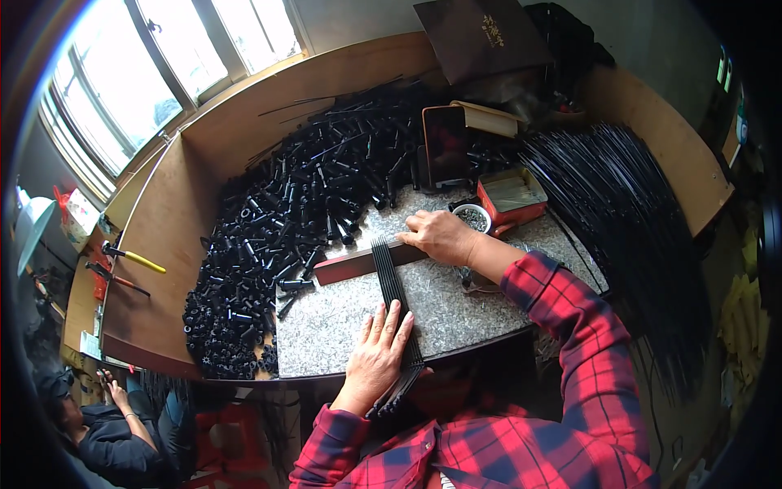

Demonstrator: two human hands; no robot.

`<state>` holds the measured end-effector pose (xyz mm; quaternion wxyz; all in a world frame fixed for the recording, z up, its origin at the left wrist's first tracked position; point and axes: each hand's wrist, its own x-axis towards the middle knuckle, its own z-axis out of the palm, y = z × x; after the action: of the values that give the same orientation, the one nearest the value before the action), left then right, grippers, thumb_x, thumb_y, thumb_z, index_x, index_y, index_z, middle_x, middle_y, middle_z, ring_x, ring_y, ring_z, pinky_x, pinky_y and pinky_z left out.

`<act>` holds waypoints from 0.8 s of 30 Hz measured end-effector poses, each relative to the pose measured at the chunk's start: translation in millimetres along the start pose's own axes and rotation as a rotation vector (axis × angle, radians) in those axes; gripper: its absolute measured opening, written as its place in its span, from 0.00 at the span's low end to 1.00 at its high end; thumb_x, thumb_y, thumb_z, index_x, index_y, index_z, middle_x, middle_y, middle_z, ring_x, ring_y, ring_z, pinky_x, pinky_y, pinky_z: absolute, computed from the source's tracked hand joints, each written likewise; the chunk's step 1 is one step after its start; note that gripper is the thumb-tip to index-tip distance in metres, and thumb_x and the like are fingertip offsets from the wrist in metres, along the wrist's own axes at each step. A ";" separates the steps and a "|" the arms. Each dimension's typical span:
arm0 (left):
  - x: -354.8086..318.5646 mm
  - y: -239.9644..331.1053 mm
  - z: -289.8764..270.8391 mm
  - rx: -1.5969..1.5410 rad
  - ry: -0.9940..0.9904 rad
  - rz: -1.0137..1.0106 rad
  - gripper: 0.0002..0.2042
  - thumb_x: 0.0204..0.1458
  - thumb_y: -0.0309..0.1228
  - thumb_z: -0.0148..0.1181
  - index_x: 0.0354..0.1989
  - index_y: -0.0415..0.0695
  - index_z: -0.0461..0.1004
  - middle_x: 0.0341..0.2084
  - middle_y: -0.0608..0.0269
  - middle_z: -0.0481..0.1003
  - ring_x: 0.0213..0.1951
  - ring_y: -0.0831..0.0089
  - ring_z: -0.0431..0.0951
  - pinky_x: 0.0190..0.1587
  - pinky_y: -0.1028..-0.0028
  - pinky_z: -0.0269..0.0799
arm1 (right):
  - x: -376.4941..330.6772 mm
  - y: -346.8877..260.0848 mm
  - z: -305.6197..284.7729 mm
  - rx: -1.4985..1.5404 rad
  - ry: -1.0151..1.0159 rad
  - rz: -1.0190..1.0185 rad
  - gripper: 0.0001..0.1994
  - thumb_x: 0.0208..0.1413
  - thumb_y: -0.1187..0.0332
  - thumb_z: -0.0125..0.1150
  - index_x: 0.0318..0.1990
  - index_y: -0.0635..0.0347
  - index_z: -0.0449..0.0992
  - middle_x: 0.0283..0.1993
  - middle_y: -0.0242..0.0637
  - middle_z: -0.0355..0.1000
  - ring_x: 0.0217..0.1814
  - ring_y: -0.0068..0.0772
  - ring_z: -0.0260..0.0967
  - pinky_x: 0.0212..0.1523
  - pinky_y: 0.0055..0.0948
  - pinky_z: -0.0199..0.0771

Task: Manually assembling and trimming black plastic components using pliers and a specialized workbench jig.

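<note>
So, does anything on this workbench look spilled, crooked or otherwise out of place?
Nothing looks damaged. The black tubular parts lie in a loose, jumbled heap on the left, some lying against the wooden bar. The left hand presses the black rods, which lie straight, side by side.

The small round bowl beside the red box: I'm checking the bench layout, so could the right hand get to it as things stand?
Probably yes. The right hand rests on the bar just in front of the small round bowl, with nothing between them; the red box sits off to the side.
</note>
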<state>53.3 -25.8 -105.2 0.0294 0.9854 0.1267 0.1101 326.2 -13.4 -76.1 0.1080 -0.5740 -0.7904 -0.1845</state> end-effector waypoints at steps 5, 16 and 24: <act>0.4 0.1 -1.8 -0.009 -0.003 -0.004 0.46 0.43 0.65 0.52 0.63 0.40 0.57 0.64 0.42 0.52 0.65 0.44 0.50 0.65 0.52 0.46 | 3.5 0.4 -0.3 -0.012 -0.019 0.009 0.07 0.49 0.69 0.52 0.35 0.56 0.75 0.34 0.35 0.69 0.42 0.34 0.70 0.37 0.30 0.75; -0.8 -0.5 -3.6 -0.058 -0.012 0.000 0.50 0.38 0.67 0.53 0.63 0.40 0.56 0.64 0.42 0.51 0.66 0.43 0.49 0.65 0.52 0.47 | 2.8 8.4 8.5 0.029 0.032 0.016 0.04 0.46 0.72 0.53 0.30 0.60 0.72 0.36 0.39 0.69 0.44 0.38 0.69 0.43 0.31 0.73; -0.4 -0.9 -8.5 -0.052 0.014 -0.004 0.44 0.44 0.63 0.51 0.64 0.41 0.56 0.64 0.44 0.52 0.65 0.45 0.51 0.64 0.53 0.48 | 5.6 11.1 6.9 0.205 -0.018 0.018 0.04 0.46 0.74 0.51 0.30 0.61 0.72 0.38 0.43 0.68 0.46 0.42 0.68 0.47 0.35 0.71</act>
<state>50.8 -24.7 -97.1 0.0545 0.9833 0.1258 0.1200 335.2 -2.6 -78.4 0.1607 -0.5685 -0.8010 -0.0966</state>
